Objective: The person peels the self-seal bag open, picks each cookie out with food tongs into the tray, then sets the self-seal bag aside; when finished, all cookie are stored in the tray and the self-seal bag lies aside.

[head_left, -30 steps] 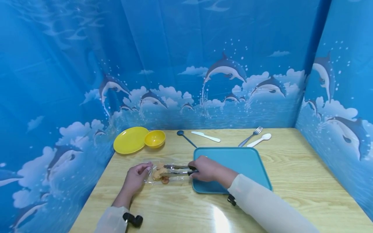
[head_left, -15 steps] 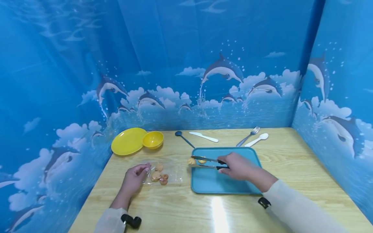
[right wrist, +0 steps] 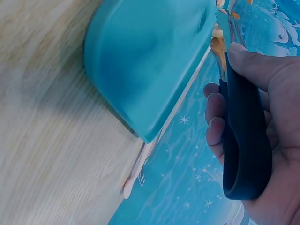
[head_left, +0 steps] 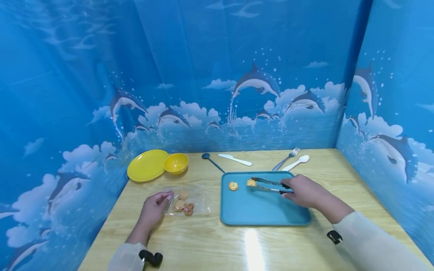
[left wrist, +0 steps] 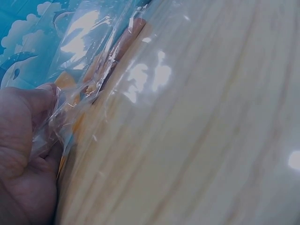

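Note:
My right hand (head_left: 303, 191) grips black-handled metal tongs (right wrist: 246, 136) above the blue tray (head_left: 264, 214). A cookie (head_left: 251, 182) sits at the tongs' tips; whether it touches the tray I cannot tell. To its left on the tray lies a round ridged cookie (head_left: 233, 186). My left hand (head_left: 154, 209) pinches the edge of a clear plastic bag (head_left: 201, 201) lying on the table. Several cookies (head_left: 179, 205) of different shapes are inside the bag. In the left wrist view the crinkled plastic (left wrist: 61, 112) bunches between thumb and fingers.
A yellow plate (head_left: 145, 165) and yellow bowl (head_left: 176, 164) stand at the back left. Behind the tray lie a dark spoon (head_left: 213, 162), a white knife (head_left: 235, 160), a fork (head_left: 286, 159) and a white spoon (head_left: 296, 163). Dolphin-print curtains enclose the table.
The tongs have left the bag and carried a cookie rightward over the tray with my right hand. The left hand still pinches the bag.

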### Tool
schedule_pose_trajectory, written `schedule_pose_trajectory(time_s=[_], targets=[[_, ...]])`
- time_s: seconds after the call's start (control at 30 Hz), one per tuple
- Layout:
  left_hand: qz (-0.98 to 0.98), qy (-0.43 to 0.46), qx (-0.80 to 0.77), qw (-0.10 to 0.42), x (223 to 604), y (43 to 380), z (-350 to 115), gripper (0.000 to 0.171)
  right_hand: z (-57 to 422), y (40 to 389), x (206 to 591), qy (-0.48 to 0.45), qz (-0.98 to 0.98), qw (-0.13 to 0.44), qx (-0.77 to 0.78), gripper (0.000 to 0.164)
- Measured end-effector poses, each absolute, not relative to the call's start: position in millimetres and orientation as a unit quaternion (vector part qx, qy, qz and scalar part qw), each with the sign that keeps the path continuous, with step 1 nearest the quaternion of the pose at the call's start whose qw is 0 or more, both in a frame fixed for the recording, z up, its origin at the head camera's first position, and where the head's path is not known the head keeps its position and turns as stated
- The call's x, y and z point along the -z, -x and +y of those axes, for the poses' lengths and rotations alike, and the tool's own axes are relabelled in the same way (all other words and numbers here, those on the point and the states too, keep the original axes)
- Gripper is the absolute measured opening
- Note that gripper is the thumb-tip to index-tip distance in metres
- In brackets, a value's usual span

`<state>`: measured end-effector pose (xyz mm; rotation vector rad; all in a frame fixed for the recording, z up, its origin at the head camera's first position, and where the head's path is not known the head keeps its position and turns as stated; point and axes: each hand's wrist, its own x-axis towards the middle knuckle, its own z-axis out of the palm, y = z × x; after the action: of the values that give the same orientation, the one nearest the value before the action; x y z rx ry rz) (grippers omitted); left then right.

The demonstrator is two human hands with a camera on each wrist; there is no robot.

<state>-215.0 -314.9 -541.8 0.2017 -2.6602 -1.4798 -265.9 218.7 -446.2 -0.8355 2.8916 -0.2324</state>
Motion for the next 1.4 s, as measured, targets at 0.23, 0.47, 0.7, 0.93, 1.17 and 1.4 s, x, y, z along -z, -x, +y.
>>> schedule_pose_trajectory(time_s=[0.23,0.47,0.7,0.93,1.17,1.4], targets=[[-0.869,-0.062,0.489,0.054,544.5,216.1,-314.9,0.023,220.6,266.5,446.3,0.275,0.957,0.059,0.068,0.039],[-0.870,-0.063,0.486,0.055,543.7,216.3,-314.5,0.024,220.7,268.9,447.4,0.274,0.957,0.062,0.064,0.039],[-0.869,-0.060,0.488,0.053,543.7,216.0,-314.9,0.026,223.5,270.1,448.8,0.267,0.959,0.068,0.066,0.044],[-0.870,-0.061,0.486,0.049,542.4,214.4,-315.1,0.026,222.2,270.4,447.3,0.278,0.952,0.068,0.106,0.046],[-0.872,-0.073,0.484,0.034,539.1,214.1,-315.6,0.026,187.1,264.9,450.7,0.307,0.939,0.079,0.133,0.046],[-0.870,-0.079,0.486,0.031,538.5,215.4,-314.2,0.024,127.4,258.3,452.4,0.333,0.929,0.109,0.124,0.050]])
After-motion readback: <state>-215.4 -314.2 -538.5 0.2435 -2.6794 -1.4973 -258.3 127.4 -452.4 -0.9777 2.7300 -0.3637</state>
